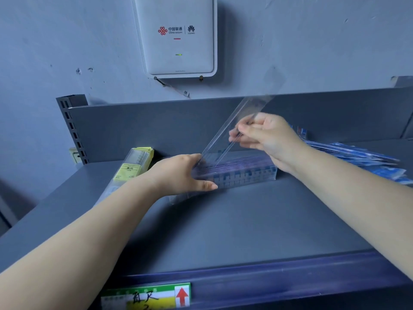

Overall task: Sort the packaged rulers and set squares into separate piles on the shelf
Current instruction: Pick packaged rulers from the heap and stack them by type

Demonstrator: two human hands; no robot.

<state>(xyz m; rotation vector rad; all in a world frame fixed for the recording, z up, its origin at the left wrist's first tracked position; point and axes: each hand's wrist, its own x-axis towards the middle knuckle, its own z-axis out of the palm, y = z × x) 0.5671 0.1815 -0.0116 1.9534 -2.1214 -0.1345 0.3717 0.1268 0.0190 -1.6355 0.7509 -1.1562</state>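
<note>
Far left on the grey shelf (223, 220): yellow-labelled ruler packs (131, 168), leaning near the back panel. Left hand (178, 173) grips the left end of the clear ruler stack (241, 173) mid-shelf, thumb on the near face, fingers curled over the top. One clear packaged ruler (225, 139) is tilted up from the stack's left end toward the upper right, blurred. Right hand (266, 135) pinches its upper part, fingers curled round it. Far right: loose fanned pile of blue-printed packs (362, 157), probably set squares, well apart from the stack. Handling guess: sleeves light, slick, thin plastic stiff but bendy; stack likely slides apart, so clamp the ends, pinch single rulers by the edges. White router (176, 36) on the wall; price tag (147, 296) on the near edge.
</note>
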